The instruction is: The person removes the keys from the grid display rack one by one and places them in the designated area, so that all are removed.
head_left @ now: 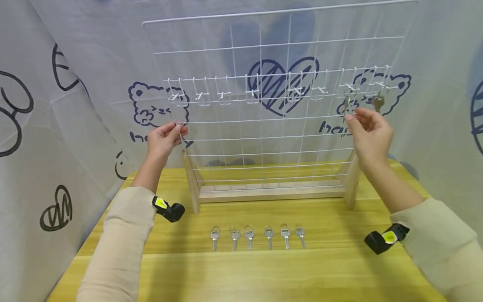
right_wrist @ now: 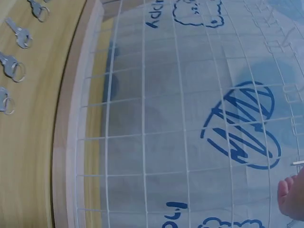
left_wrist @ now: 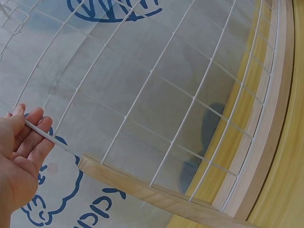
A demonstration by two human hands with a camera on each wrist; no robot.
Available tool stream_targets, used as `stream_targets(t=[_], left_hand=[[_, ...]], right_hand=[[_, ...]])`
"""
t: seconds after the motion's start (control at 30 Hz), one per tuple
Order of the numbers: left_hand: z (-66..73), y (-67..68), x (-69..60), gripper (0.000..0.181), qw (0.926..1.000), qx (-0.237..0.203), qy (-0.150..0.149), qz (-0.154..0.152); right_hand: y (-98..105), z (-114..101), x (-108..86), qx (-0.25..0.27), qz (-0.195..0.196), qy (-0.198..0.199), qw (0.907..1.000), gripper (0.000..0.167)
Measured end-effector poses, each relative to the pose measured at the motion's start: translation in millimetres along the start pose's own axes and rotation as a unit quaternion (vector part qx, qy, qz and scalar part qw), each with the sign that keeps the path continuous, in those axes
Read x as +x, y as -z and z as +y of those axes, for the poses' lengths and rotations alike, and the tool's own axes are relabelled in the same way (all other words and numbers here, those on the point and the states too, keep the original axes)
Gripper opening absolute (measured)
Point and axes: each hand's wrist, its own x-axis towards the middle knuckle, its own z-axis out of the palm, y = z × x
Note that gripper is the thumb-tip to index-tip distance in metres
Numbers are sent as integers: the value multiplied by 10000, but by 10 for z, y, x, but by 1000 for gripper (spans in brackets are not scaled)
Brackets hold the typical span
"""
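Six keys (head_left: 248, 233) lie in a loose row on the yellow wood desk (head_left: 264, 277), nearer than both hands and between the two forearms. They are silver, each with a thin ring at its broad head, the heads to the far side and the blades pointing near. Beige sleeves (head_left: 124, 235) cover the forearms, and a black camera (head_left: 173, 212) sits at each wrist.

Beyond the row, a pale wooden stand (head_left: 271, 194) holds up a white wire rack (left_wrist: 151, 71). At its left edge the left hand (head_left: 166, 136) pinches the outer wire between thumb and fingers, above the stand's upright, its forearm slanting up and inward. On the right, the right hand (head_left: 373, 136) is raised with bent fingers, thumb and fingertips pinching the lower end of a hanging key (head_left: 346, 105). That key is upright and looks narrow, its ring at a white hook above. A second key (head_left: 378, 102), duller, hangs just above the right hand, to the right of the first. More hooks (head_left: 253, 94) run leftward along the rack. Farthest back is a pale cloth (head_left: 211, 35) bearing a blue heart (head_left: 283, 86) and cloud-shaped faces (head_left: 160, 105).
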Motion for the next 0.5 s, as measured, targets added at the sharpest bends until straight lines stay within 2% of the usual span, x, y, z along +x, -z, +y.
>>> stream_targets(t=[0.1,0.33,0.5], left_hand=[[-2,5,3,39,10000,35,30,35],[-10,-3,11,39,9999,91,94,27],[-11,-10,23,38,9998,155,80,67]], right_hand=[[-18,-46,71,55,-70,-144,9999,16],[-46,-118,181,-371,-309,58,9988,33],[-88,-181,214,-185,-394,50,9990,24]])
